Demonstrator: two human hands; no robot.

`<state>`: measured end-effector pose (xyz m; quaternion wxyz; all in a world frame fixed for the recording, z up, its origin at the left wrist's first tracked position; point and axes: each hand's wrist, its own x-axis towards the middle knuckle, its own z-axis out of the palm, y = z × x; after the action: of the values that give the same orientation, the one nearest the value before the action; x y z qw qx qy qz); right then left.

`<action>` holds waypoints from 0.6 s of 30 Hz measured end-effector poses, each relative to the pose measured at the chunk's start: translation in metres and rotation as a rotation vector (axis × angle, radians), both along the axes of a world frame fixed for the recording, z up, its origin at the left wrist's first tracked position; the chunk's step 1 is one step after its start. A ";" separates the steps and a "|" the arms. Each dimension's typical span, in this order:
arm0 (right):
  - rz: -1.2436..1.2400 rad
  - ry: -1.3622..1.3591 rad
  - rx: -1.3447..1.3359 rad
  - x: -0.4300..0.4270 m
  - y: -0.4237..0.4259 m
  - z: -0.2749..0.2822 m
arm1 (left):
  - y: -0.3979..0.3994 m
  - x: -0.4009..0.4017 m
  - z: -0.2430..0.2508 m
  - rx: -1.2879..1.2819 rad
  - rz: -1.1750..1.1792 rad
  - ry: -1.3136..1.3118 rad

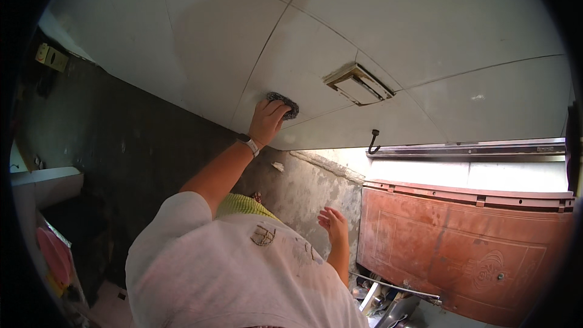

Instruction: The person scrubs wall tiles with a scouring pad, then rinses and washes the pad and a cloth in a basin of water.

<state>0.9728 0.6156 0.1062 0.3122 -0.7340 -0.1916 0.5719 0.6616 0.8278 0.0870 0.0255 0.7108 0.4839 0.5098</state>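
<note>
My left hand (pixel 269 118) presses a dark metal scouring pad (pixel 283 105) against the white tiled wall (pixel 218 41). A light-coloured band with a dark face (pixel 249 142) is around that wrist. Beyond the pad, to its right, a rectangular switch plate (pixel 364 91) with brown-stained edges is set in the tiles. My right hand (pixel 334 224) hangs in the air at my side, fingers apart and slightly bent, holding nothing. The front of my white shirt (pixel 237 273) fills the lower middle, with yellow-green ribbed fabric (pixel 246 205) showing beyond it.
A black hook (pixel 374 142) sticks out near the tiled wall's edge. At the right stands a reddish door panel (pixel 455 241) beside a bright opening. Assorted items (pixel 378 300) lie below it. Grey, patchy concrete (pixel 305 187) lies beyond me. A pink object (pixel 53 253) is at the left.
</note>
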 end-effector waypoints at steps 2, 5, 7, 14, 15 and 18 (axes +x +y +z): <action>-0.013 -0.003 -0.001 0.005 -0.005 -0.003 | 0.006 0.001 0.002 0.017 0.032 -0.068; -0.034 -0.009 0.005 0.006 -0.004 -0.002 | 0.017 0.002 0.067 0.143 0.109 -0.236; -0.036 -0.004 0.014 0.002 -0.001 -0.002 | 0.036 -0.010 0.121 0.436 0.186 -0.212; -0.002 0.030 0.076 -0.010 0.008 -0.006 | 0.061 -0.032 0.179 0.696 0.197 -0.147; -0.014 0.040 0.068 -0.007 0.005 -0.009 | 0.059 -0.026 0.157 0.659 0.214 -0.112; -0.017 0.044 0.058 -0.006 -0.004 -0.012 | 0.036 -0.030 0.051 0.350 0.083 0.097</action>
<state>0.9668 0.6119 0.0942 0.3425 -0.7135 -0.1951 0.5792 0.6314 0.8642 0.1379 -0.1432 0.7076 0.4175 0.5518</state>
